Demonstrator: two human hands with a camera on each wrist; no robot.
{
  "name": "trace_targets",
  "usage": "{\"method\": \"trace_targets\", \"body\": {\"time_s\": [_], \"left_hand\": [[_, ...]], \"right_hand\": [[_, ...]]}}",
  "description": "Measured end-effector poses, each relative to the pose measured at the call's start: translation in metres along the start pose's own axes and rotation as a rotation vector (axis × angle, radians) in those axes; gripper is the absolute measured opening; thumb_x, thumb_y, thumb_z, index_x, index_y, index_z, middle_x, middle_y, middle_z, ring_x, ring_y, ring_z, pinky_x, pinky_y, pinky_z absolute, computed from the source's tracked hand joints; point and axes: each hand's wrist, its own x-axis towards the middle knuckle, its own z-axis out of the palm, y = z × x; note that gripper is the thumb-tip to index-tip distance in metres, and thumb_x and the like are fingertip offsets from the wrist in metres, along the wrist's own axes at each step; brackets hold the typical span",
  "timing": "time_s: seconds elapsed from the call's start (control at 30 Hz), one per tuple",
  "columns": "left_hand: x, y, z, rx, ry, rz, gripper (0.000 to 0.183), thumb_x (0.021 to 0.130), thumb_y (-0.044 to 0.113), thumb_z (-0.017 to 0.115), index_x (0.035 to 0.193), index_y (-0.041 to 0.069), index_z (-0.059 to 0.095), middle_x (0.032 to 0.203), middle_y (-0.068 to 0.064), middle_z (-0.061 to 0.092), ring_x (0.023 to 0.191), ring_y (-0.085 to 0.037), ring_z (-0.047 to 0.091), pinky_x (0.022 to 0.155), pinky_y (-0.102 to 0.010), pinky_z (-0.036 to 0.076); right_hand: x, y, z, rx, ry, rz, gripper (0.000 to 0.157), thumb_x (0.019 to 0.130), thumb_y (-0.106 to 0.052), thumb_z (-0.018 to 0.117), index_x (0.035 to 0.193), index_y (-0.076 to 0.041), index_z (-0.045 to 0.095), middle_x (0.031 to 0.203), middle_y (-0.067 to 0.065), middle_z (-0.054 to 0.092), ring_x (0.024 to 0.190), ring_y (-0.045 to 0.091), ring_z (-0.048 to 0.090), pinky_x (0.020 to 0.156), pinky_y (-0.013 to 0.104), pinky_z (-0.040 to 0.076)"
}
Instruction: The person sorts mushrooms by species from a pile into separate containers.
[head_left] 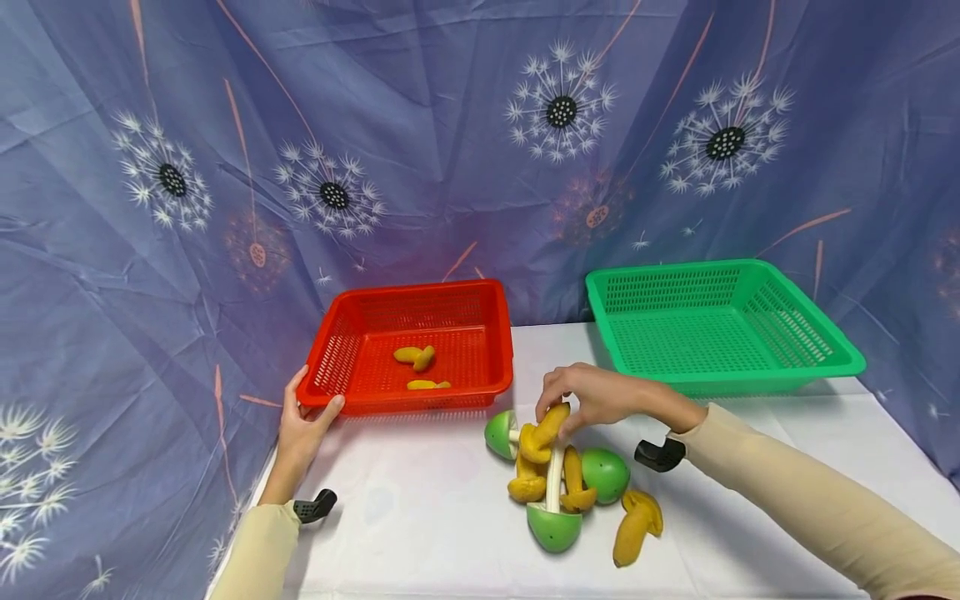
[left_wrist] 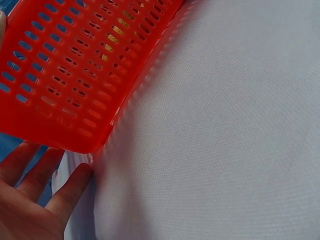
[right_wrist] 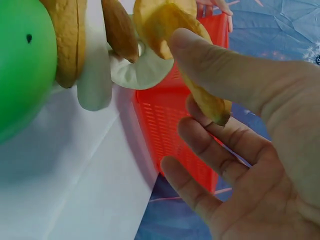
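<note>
My right hand [head_left: 592, 396] pinches a yellow toy mushroom [head_left: 553, 421] between thumb and fingers, just above a small pile. In the right wrist view the thumb lies on one side of that mushroom's stem, with fingertips behind it. Under and around it are green-capped mushrooms [head_left: 555, 529] with white stems and more yellow ones [head_left: 576, 479]. At the front left corner of the red basket [head_left: 427, 402], my left hand [head_left: 302, 429] holds on, thumb along the front and fingers at the left side. Two yellow mushrooms [head_left: 416, 357] lie inside that basket.
A green basket [head_left: 712, 329] stands at the back right with nothing visible inside. One yellow mushroom [head_left: 637, 527] lies apart, right of the pile. Behind the white table [head_left: 420, 500] hangs a blue cloth [head_left: 450, 167] with dandelion prints.
</note>
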Motion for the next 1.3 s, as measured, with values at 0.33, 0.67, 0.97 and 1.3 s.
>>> {"method": "trace_targets", "body": {"time_s": [0.33, 0.67, 0.97, 1.3], "left_hand": [[-0.001, -0.003, 0.000, 0.007, -0.015, 0.000, 0.090, 0.094, 0.009, 0.076, 0.163, 0.029, 0.023, 0.154, -0.015, 0.043, 0.132, -0.028, 0.049, 0.093, -0.010, 0.046], [0.000, -0.001, 0.000, -0.002, -0.021, 0.006, 0.091, 0.094, 0.008, 0.076, 0.164, 0.028, 0.022, 0.154, -0.018, 0.043, 0.132, -0.027, 0.049, 0.094, -0.011, 0.046], [0.000, -0.002, 0.001, 0.009, -0.027, 0.001, 0.090, 0.094, 0.008, 0.075, 0.163, 0.030, 0.022, 0.152, -0.016, 0.045, 0.129, -0.025, 0.050, 0.092, -0.009, 0.045], [0.001, -0.001, 0.000, 0.001, -0.006, 0.004, 0.089, 0.094, 0.008, 0.076, 0.163, 0.029, 0.024, 0.153, -0.014, 0.044, 0.131, -0.024, 0.049, 0.096, -0.011, 0.045]], "right_hand": [[0.005, -0.011, -0.022, -0.029, 0.052, 0.027, 0.033, 0.079, -0.013, 0.090, 0.107, -0.023, 0.078, 0.093, -0.013, 0.062, 0.089, 0.008, 0.055, 0.079, 0.030, 0.049], [0.014, -0.018, -0.047, -0.040, 0.131, 0.054, 0.031, 0.081, -0.018, 0.090, 0.109, -0.025, 0.078, 0.097, -0.012, 0.061, 0.088, 0.010, 0.056, 0.074, 0.029, 0.053], [0.027, -0.016, -0.060, -0.032, 0.226, 0.044, 0.032, 0.082, -0.016, 0.089, 0.111, -0.021, 0.078, 0.097, -0.009, 0.061, 0.088, 0.011, 0.059, 0.077, 0.031, 0.055], [0.047, -0.014, -0.073, 0.009, 0.316, 0.053, 0.031, 0.083, -0.016, 0.088, 0.112, -0.018, 0.078, 0.099, -0.005, 0.063, 0.088, 0.013, 0.060, 0.081, 0.038, 0.057]]}}
